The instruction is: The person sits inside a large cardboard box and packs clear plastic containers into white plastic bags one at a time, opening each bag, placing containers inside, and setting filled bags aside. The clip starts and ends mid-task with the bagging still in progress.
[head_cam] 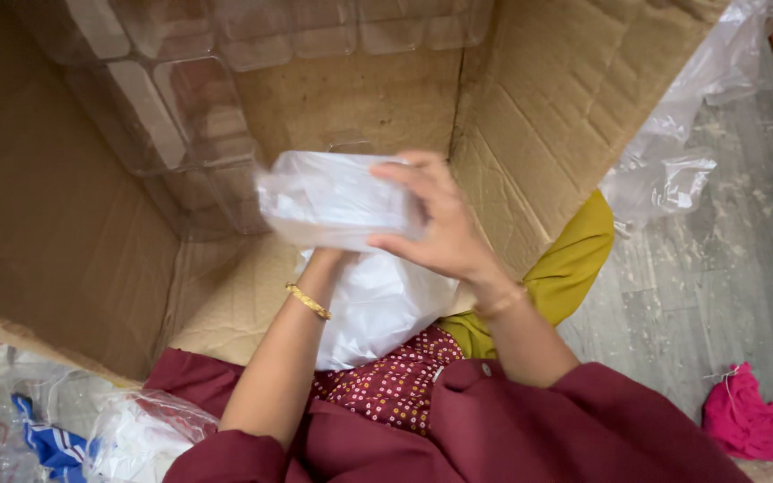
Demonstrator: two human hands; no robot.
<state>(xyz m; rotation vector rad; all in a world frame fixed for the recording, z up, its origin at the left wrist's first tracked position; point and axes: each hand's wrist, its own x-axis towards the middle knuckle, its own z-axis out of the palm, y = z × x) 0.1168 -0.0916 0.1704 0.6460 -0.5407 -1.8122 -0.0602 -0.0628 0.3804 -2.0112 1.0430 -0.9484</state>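
Both hands close on a clear plastic bag of white stuff (337, 199), held up over the open cardboard box (539, 116). Fingers of the right hand (436, 224) wrap the bag's right end from above and in front, thumb underneath, in a firm clasp. Most of the left hand (326, 258) is hidden beneath the bag, though its wrist, wearing a gold bangle (308, 301), rises straight into the underside, so it bears the bag from below. A second white plastic bag (378, 309) hangs just under the first, against the lap. Clear plastic trays (181, 107) line the box's far and left walls. Loose clear wrap (673, 170) lies on the grey floor (726, 268) right of the box, with a pink cloth (749, 420) near the lower right corner.
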